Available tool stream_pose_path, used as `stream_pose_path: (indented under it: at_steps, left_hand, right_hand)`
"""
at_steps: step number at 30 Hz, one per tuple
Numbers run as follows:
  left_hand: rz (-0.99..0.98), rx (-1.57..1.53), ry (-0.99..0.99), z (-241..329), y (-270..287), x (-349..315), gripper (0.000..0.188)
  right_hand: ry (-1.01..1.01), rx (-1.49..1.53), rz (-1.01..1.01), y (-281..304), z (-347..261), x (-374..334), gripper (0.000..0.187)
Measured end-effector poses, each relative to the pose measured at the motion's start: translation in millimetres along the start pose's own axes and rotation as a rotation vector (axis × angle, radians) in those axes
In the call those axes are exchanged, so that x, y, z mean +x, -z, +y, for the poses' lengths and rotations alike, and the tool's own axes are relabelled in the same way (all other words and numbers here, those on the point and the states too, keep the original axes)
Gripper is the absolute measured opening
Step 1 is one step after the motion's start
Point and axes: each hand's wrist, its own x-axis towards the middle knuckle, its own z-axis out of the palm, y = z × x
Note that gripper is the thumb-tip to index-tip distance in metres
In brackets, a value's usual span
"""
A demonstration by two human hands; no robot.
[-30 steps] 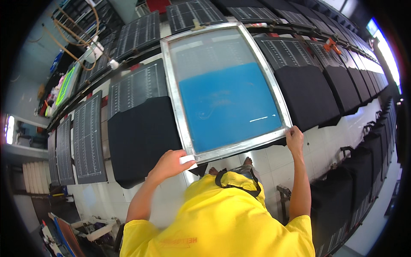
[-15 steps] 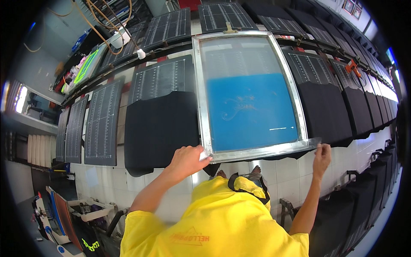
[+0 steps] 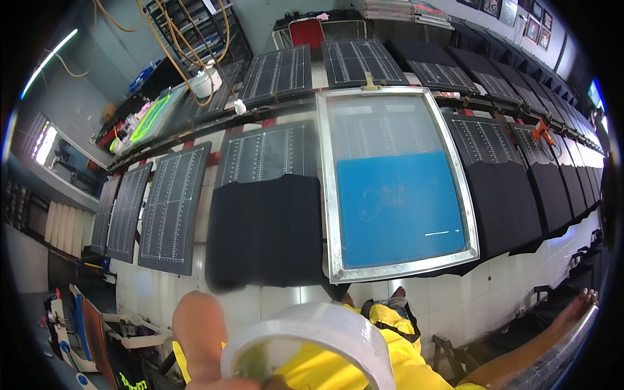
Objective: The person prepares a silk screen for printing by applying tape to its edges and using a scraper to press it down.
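Observation:
Close up at the bottom edge, a roll of clear tape [image 3: 305, 320] looms large and blurred. My left arm is bent sharply, and the fingers of my left hand [image 3: 250, 385] close on the roll's lower side, mostly cut off by the picture's edge. Far out at the right rim, my right hand [image 3: 575, 308] is closed at the end of a shiny clear tape strip [image 3: 567, 351] that runs down out of the picture. A screen-printing frame [image 3: 473, 246] with blue-coated mesh [image 3: 403, 214] lies over a printing board, touched by neither hand.
Black T-shirts [image 3: 266, 231] cover boards on both sides of the frame. A hinge clamp [image 3: 370, 81] meets the frame's far edge. Bare grid-marked boards [image 3: 174, 208] stand left. An orange clamp [image 3: 541, 132] sits on the rail. A white tub [image 3: 206, 81] stands at the back left.
Both hands have left the frame's near edge. My left hand has come up close with the tape roll, while my right hand has swung far right with the strip. The view has tilted up.

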Motion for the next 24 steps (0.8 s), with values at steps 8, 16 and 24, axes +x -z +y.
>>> stream_pose_path:
  at_steps: [8,16,24]
  left_hand:
    - [-0.072,-0.012,0.115,8.3,12.7,-2.3,0.016]
    - [0.495,-0.406,1.079,-45.2,-68.7,-53.2,0.07]
    - [0.182,-0.241,1.259,-130.2,-164.4,-193.3,0.026]
  right_hand:
    - [-0.006,0.129,0.005,4.2,-6.5,-1.2,0.028]
    - [0.025,0.218,0.024,27.3,-27.4,-12.4,0.034]
    - [-0.033,0.375,-0.156,61.7,-39.3,-13.5,0.039]
